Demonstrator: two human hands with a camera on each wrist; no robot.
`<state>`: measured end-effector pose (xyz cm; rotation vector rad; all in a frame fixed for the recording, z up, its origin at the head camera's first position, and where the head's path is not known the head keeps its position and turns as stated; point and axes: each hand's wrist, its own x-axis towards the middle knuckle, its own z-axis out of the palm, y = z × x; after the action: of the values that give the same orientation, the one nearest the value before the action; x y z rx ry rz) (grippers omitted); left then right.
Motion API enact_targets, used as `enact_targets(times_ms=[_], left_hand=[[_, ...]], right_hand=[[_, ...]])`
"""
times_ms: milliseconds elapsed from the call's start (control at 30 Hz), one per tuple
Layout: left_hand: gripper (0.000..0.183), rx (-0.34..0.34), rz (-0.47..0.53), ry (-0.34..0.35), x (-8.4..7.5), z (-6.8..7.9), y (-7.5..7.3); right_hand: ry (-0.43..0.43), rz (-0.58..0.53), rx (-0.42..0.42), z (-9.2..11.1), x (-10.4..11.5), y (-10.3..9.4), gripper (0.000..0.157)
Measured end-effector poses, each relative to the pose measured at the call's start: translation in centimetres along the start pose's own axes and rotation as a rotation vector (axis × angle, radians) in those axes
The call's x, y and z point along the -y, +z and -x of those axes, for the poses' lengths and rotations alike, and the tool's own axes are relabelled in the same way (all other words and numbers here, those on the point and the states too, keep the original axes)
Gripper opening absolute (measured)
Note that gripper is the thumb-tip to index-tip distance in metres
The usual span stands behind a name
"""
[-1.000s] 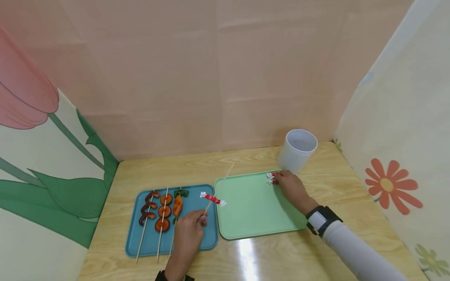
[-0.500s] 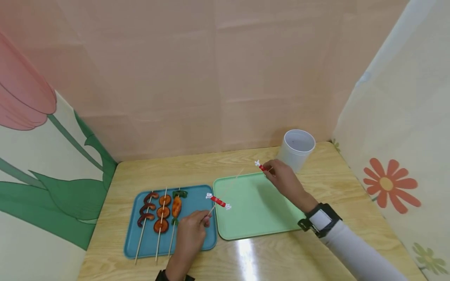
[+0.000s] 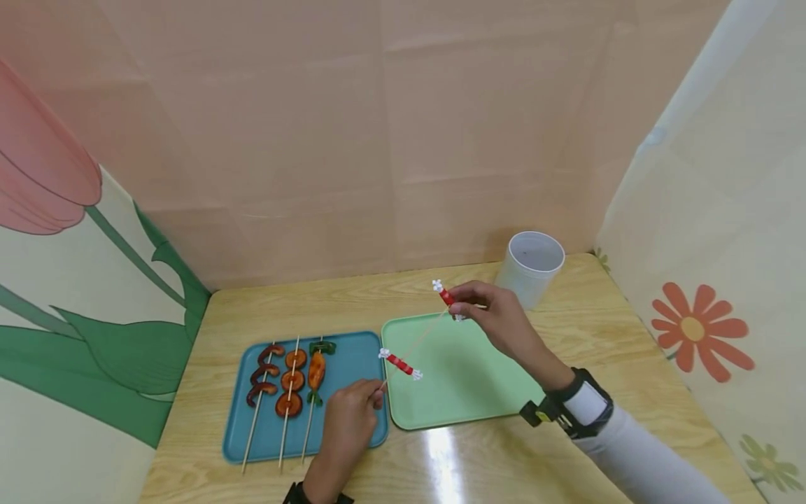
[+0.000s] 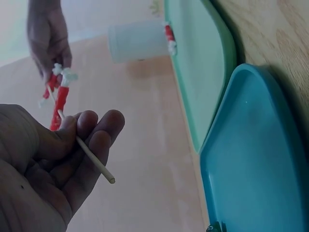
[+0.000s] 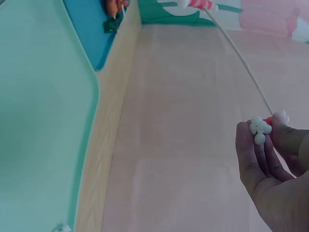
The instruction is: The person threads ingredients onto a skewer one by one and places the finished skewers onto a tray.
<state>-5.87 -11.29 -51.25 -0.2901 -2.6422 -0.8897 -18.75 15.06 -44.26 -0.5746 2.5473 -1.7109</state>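
My left hand pinches a thin wooden skewer near its lower end, over the blue tray's right side. A red piece with white knobbly ends is threaded crosswise on it, just above the fingers. My right hand holds a second, similar red-and-white piece between thumb and fingers above the green tray. The skewer's far end reaches right to this piece at the right fingertips. In the left wrist view, another red-and-white piece lies at the green tray's edge.
The blue tray adjoins the green one on the left. On it lie skewers of curled brown pieces, round orange-brown slices and an orange piece with green ones. A white cup stands at the back right.
My right hand has lifted a red-and-white piece from the green tray's back edge and carried it left to the skewer's far end. My left hand has shifted slightly right with the skewer.
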Motion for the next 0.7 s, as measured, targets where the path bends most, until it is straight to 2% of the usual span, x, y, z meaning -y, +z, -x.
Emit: enact_targets(times_ms=[200,400,467,567,700], left_hand=[[0.019,-0.001,-0.020,-0.014,-0.2,0.0,0.0],[0.027,-0.037,-0.033,-0.007,-0.7,0.1,0.0],[0.026,-0.051,-0.039,0.001,-1.0,0.1,0.0],[0.025,-0.064,-0.052,0.005,-1.2,0.0,0.1],[0.018,-0.083,-0.069,0.011,-1.5,-0.2,0.0]], right_hand=[[-0.089,0.128,-0.054,0.7,0.9,0.4,0.024],[-0.250,0.326,-0.151,1.2,2.0,1.2,0.025],[-0.287,0.358,-0.178,1.4,2.3,1.6,0.024],[-0.296,0.367,-0.197,1.6,2.6,2.3,0.024],[-0.279,0.351,-0.144,2.0,2.8,3.6,0.022]])
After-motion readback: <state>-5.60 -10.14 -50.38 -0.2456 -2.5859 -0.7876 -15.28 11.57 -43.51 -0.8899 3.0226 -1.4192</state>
